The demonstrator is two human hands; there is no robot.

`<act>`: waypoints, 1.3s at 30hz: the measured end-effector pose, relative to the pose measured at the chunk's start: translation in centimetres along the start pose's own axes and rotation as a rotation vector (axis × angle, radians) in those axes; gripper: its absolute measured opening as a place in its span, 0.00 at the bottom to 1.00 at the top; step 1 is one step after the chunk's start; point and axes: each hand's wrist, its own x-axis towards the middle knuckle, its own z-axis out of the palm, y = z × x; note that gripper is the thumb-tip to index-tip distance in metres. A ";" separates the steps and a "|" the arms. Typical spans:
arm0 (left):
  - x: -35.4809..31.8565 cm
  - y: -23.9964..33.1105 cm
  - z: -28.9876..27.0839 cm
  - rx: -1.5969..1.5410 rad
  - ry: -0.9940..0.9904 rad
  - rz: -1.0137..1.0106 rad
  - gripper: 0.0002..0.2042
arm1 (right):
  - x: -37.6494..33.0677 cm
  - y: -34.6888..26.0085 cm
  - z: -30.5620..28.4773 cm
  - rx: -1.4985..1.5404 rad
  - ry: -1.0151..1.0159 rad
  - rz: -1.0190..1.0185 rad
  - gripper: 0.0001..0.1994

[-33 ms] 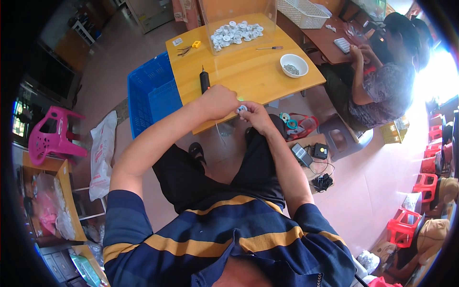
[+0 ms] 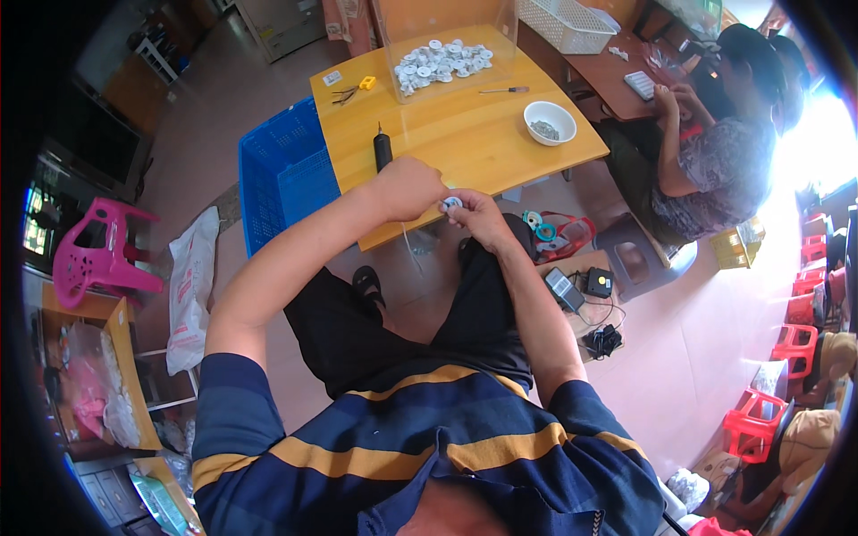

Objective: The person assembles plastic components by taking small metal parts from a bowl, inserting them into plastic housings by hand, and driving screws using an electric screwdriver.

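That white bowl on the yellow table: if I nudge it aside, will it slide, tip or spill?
The white bowl looks wide, low and flat-based, so it would probably slide rather than tip. Only a little grey material shows inside, so a spill seems unlikely. If it is ceramic, it could chip; it stands near the table edge.

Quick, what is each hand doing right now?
Left hand: closed, fingers on the small white round part.
Right hand: closed on the same small white round part, at the yellow table edge.

One yellow table (image 2: 465,143). One white bowl (image 2: 550,121). One blue crate (image 2: 284,174). One black driver (image 2: 382,148). One screwdriver (image 2: 505,89). One pink chair (image 2: 94,250). One white basket (image 2: 567,22). Several red stools (image 2: 795,344); exact count cannot be told.
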 end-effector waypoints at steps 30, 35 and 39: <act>0.0 1.2 1.3 -0.463 0.048 -0.267 0.09 | 1.1 -0.1 -1.3 0.621 -0.094 0.039 0.16; -0.7 3.0 2.9 -0.508 0.263 -0.407 0.10 | 1.7 0.4 -1.7 0.810 -0.021 0.060 0.15; -1.8 3.0 3.8 -0.542 0.479 -0.498 0.12 | 2.2 -0.4 -1.4 0.971 0.076 0.099 0.15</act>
